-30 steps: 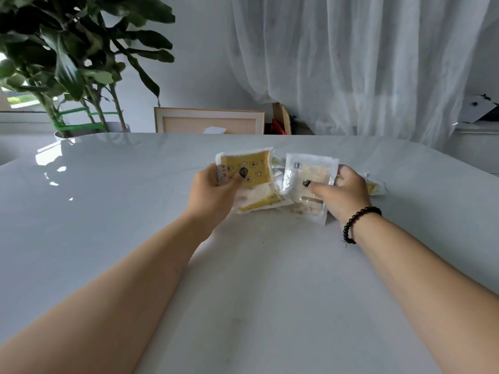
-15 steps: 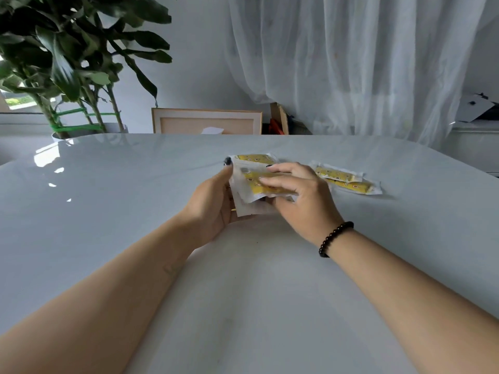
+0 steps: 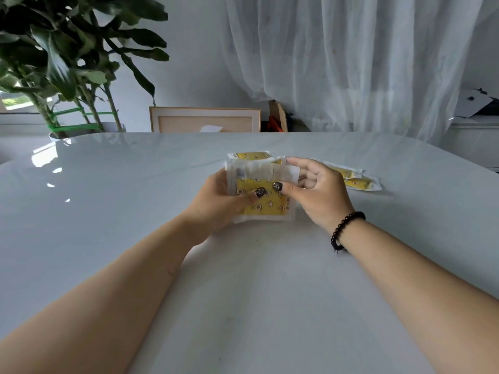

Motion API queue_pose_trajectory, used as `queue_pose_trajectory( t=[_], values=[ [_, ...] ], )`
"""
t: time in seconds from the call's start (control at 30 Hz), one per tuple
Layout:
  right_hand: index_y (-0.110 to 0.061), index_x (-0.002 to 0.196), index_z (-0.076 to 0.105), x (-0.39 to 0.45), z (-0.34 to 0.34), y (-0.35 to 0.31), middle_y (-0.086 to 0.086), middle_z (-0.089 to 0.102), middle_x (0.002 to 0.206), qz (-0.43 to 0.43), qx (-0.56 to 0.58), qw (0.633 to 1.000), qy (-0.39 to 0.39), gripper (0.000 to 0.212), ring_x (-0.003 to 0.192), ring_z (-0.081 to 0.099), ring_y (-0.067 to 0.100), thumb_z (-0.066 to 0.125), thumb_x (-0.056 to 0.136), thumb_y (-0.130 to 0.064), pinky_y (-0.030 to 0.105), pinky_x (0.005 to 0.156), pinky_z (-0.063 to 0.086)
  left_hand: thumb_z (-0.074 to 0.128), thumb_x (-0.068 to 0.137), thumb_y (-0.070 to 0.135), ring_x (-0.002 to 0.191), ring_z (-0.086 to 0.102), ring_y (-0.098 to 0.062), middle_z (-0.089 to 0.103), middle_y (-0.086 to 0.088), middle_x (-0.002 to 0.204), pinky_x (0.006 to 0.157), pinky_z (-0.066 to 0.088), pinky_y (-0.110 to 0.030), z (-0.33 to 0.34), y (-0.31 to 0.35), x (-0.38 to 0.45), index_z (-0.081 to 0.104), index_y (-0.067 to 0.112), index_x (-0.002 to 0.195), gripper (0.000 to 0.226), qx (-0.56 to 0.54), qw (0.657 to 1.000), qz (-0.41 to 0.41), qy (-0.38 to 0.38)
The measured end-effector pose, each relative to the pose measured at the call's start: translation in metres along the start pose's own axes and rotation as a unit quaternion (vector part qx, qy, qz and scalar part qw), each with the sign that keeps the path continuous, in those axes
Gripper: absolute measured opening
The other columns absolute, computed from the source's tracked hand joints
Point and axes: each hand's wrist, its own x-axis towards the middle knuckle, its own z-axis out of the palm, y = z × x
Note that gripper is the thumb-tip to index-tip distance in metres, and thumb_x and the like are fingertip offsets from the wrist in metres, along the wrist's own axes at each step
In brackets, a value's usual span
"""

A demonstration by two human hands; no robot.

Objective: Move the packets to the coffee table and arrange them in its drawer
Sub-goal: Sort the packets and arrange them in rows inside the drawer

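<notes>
Both hands hold a stack of packets (image 3: 260, 195) above the bench (image 3: 108, 211) middle. Left hand (image 3: 216, 209) curls round its left side, thumb on top; right hand (image 3: 318, 195) pinches its right edge, fingers (image 3: 299, 163) loosely spread. Two more packets (image 3: 353, 179) lie rightward.

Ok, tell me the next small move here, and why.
Probably reach the right hand to the two loose packets lying on the table just beyond it and add them to the stack of packets. The left hand already grips that stack; only those two remain.
</notes>
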Motion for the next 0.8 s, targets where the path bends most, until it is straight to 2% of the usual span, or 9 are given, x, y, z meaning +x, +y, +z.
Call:
queue_pose_trajectory(
  t=[0.17, 0.23, 0.3, 0.4, 0.5, 0.57, 0.67, 0.73, 0.8],
  values=[
    [-0.026, 0.106, 0.064, 0.002, 0.006, -0.008, -0.005, 0.071, 0.088, 0.016, 0.04, 0.996, 0.073, 0.021, 0.09, 0.067, 0.015, 0.066, 0.086, -0.019, 0.03, 0.084, 0.054, 0.064, 0.083, -0.005, 0.078, 0.072, -0.015, 0.073, 0.001, 0.084, 0.07, 0.058, -0.029, -0.007, 0.0, 0.004, 0.064, 0.015, 0.095, 0.023, -0.06, 0.992, 0.018, 0.107],
    [-0.023, 0.103, 0.064, 0.006, 0.009, -0.006, -0.007, 0.068, 0.095, 0.052, -0.029, 0.997, 0.043, 0.018, 0.097, 0.065, 0.015, 0.065, 0.085, -0.019, 0.023, 0.08, 0.05, 0.063, 0.085, -0.004, 0.075, 0.071, -0.009, 0.072, 0.004, 0.084, 0.066, 0.057, -0.023, -0.012, -0.001, 0.009, 0.064, 0.016, 0.097, 0.024, -0.064, 0.983, 0.021, 0.17],
    [-0.02, 0.112, 0.063, 0.015, 0.014, -0.003, -0.005, 0.063, 0.111, 0.108, -0.127, 0.986, -0.018, 0.032, 0.107, 0.059, 0.013, 0.069, 0.082, -0.028, 0.021, 0.081, 0.044, 0.059, 0.086, -0.003, 0.084, 0.07, -0.011, 0.07, 0.001, 0.093, 0.074, 0.057, -0.026, -0.018, -0.003, 0.015, 0.062, 0.016, 0.105, 0.028, -0.04, 0.972, 0.024, 0.229],
    [-0.018, 0.127, 0.054, 0.026, 0.026, -0.006, 0.0, 0.056, 0.128, 0.168, -0.189, 0.964, -0.082, 0.064, 0.115, 0.054, 0.018, 0.073, 0.074, -0.047, 0.029, 0.093, 0.046, 0.054, 0.084, -0.001, 0.091, 0.067, -0.015, 0.069, -0.001, 0.101, 0.081, 0.055, -0.032, -0.026, -0.008, 0.023, 0.06, 0.018, 0.111, 0.034, -0.02, 0.952, 0.005, 0.305],
    [-0.025, 0.13, 0.053, 0.034, 0.04, -0.005, 0.0, 0.052, 0.134, 0.138, -0.284, 0.942, -0.111, 0.071, 0.121, 0.048, 0.024, 0.073, 0.068, -0.054, 0.039, 0.1, 0.044, 0.051, 0.08, 0.002, 0.087, 0.068, -0.015, 0.07, 0.001, 0.096, 0.077, 0.057, -0.033, -0.032, -0.013, 0.026, 0.062, 0.021, 0.11, 0.037, -0.011, 0.941, -0.012, 0.338],
    [-0.029, 0.13, 0.053, 0.038, 0.044, -0.003, -0.003, 0.052, 0.134, 0.12, -0.285, 0.943, -0.12, 0.069, 0.122, 0.048, 0.022, 0.073, 0.069, -0.053, 0.036, 0.101, 0.043, 0.053, 0.08, 0.006, 0.088, 0.068, -0.018, 0.069, 0.0, 0.099, 0.078, 0.057, -0.036, -0.037, -0.014, 0.028, 0.06, 0.02, 0.112, 0.036, 0.003, 0.934, -0.03, 0.357],
    [-0.026, 0.127, 0.055, 0.038, 0.041, 0.001, -0.006, 0.055, 0.131, 0.11, -0.231, 0.954, -0.156, 0.064, 0.118, 0.051, 0.013, 0.077, 0.071, -0.047, 0.023, 0.094, 0.041, 0.059, 0.084, 0.01, 0.101, 0.064, -0.022, 0.059, -0.003, 0.118, 0.086, 0.054, -0.041, -0.042, -0.014, 0.026, 0.042, 0.019, 0.129, 0.049, 0.029, 0.925, -0.06, 0.374],
    [-0.025, 0.13, 0.054, 0.035, 0.036, 0.002, -0.005, 0.053, 0.134, 0.104, -0.212, 0.953, -0.192, 0.068, 0.121, 0.05, 0.012, 0.078, 0.07, -0.046, 0.025, 0.098, 0.04, 0.059, 0.087, 0.009, 0.106, 0.056, -0.02, 0.044, -0.002, 0.141, 0.089, 0.049, -0.035, -0.042, -0.013, 0.021, 0.01, 0.026, 0.15, 0.081, 0.073, 0.928, -0.063, 0.361],
    [-0.024, 0.135, 0.05, 0.031, 0.031, 0.0, -0.004, 0.05, 0.138, 0.101, -0.204, 0.95, -0.216, 0.08, 0.126, 0.047, 0.012, 0.08, 0.065, -0.049, 0.028, 0.106, 0.038, 0.056, 0.089, 0.005, 0.099, 0.05, -0.016, 0.04, -0.001, 0.143, 0.083, 0.044, -0.028, -0.04, -0.009, 0.017, -0.006, 0.034, 0.15, 0.091, 0.112, 0.931, -0.05, 0.344]
  ],
)
